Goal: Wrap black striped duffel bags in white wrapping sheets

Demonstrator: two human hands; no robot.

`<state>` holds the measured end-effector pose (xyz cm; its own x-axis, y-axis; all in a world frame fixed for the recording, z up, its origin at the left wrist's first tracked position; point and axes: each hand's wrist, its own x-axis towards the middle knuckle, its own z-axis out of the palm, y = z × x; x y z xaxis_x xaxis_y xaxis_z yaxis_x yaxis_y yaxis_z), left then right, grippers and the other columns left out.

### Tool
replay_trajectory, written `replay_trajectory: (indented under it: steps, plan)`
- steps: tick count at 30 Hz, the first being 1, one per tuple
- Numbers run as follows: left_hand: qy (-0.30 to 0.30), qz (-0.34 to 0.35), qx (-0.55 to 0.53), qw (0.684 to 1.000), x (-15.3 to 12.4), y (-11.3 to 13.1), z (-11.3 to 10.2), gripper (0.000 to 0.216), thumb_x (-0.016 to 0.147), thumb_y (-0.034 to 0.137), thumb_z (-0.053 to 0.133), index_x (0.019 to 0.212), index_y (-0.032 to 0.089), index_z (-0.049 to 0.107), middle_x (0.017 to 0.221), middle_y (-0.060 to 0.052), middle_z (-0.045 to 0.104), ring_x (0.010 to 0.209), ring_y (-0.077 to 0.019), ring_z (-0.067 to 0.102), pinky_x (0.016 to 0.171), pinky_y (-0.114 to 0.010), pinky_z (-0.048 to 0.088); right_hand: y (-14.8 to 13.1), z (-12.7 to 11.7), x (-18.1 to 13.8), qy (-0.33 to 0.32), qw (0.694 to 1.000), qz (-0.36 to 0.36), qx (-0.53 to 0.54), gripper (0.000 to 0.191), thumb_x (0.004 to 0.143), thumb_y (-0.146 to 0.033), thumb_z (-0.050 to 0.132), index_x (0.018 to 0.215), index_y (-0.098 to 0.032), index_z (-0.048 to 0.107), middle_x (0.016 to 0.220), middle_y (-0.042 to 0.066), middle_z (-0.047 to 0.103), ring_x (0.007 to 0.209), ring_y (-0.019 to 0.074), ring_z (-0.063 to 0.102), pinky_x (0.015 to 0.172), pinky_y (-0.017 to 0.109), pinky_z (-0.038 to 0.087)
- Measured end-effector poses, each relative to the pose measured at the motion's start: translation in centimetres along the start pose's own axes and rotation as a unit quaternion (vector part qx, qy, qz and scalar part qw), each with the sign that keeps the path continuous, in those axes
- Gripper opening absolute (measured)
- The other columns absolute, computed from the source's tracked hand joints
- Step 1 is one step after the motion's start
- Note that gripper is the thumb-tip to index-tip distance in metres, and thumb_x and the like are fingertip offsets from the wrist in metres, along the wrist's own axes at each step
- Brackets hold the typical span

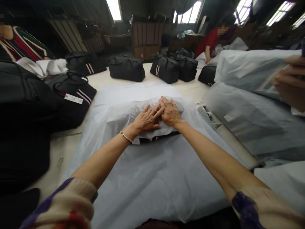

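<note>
My left hand (147, 119) and my right hand (170, 112) lie flat side by side, fingers stretched out, on a thin white wrapping sheet (143, 171) folded over a black bag (154, 138). Only a dark strip of the bag with pale stripes shows under the sheet's edge, just below my wrists. The sheet spreads over the table toward me. A thin bracelet sits on my left wrist.
Several black duffel bags (126, 68) with pale stripes stand at the table's far side and left (73, 92). Wrapped bundles (250, 105) pile up on the right. Another person's hand (289, 82) is at the right edge; a person in red (211, 41) works behind.
</note>
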<state>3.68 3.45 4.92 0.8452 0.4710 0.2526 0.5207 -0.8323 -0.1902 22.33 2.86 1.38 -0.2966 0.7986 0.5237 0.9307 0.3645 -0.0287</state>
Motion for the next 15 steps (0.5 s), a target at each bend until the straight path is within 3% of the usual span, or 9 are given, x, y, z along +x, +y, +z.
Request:
replay_trajectory:
  steps: [3,6,8,11,13,15]
  plan:
    - [-0.012,0.0,-0.009,1.0,-0.5,0.4,2.6,0.089,0.088,0.059,0.059,0.155,0.02,0.014,0.16,-0.015,0.02,0.147,-0.0289,0.02,0.12,-0.051,0.013,-0.1,-1.5,-2.7,0.04,0.998,0.017,0.035,0.05,0.099,-0.03,0.041,0.144,-0.008,0.041,0.153,0.017,0.036,0.144,0.0272,0.029,0.121,0.051,0.015]
    - [-0.008,0.009,-0.013,1.0,-1.0,-0.1,2.9,0.083,0.089,0.057,0.059,0.154,0.024,0.019,0.16,-0.015,0.02,0.147,-0.0297,0.019,0.12,-0.052,0.012,-0.8,-4.9,-10.5,0.045,0.991,0.003,0.124,0.045,0.1,-0.03,0.044,0.142,-0.014,0.044,0.146,0.014,0.047,0.138,0.0235,0.04,0.118,0.046,0.027]
    - [-0.01,0.011,-0.02,1.0,-0.8,-0.3,2.7,0.08,0.09,0.056,0.058,0.154,0.025,0.021,0.16,-0.014,0.019,0.147,-0.0304,0.019,0.12,-0.052,0.01,-2.1,-7.3,-18.1,-0.018,0.98,-0.044,0.191,0.041,0.098,-0.03,0.051,0.138,-0.02,0.049,0.135,0.011,0.058,0.13,0.0204,0.05,0.112,0.04,0.039]
    - [-0.013,0.01,-0.034,0.999,-0.5,-0.2,2.5,0.08,0.09,0.056,0.056,0.154,0.024,0.021,0.161,-0.013,0.019,0.147,-0.0311,0.017,0.12,-0.052,0.008,-5.0,-9.1,-29.6,-0.156,0.96,-0.114,0.203,0.055,0.092,-0.042,0.06,0.14,-0.017,0.047,0.135,0.013,0.058,0.133,0.0249,0.047,0.116,0.047,0.033]
    - [-0.013,0.009,-0.036,0.999,-0.6,0.0,2.5,0.08,0.09,0.057,0.055,0.154,0.024,0.02,0.161,-0.013,0.018,0.148,-0.0309,0.016,0.12,-0.052,0.007,-6.8,-8.5,-35.4,-0.234,0.948,-0.135,0.167,0.065,0.087,-0.044,0.065,0.143,-0.018,0.045,0.146,0.013,0.047,0.141,0.0303,0.034,0.119,0.054,0.023]
    - [-0.011,0.01,-0.033,0.999,-0.7,0.1,2.5,0.08,0.09,0.056,0.055,0.154,0.024,0.02,0.161,-0.013,0.018,0.148,-0.0307,0.016,0.12,-0.052,0.007,-8.0,-6.8,-38.8,-0.26,0.947,-0.126,0.137,0.066,0.084,-0.031,0.065,0.145,-0.017,0.043,0.151,0.011,0.042,0.145,0.031,0.025,0.12,0.056,0.019]
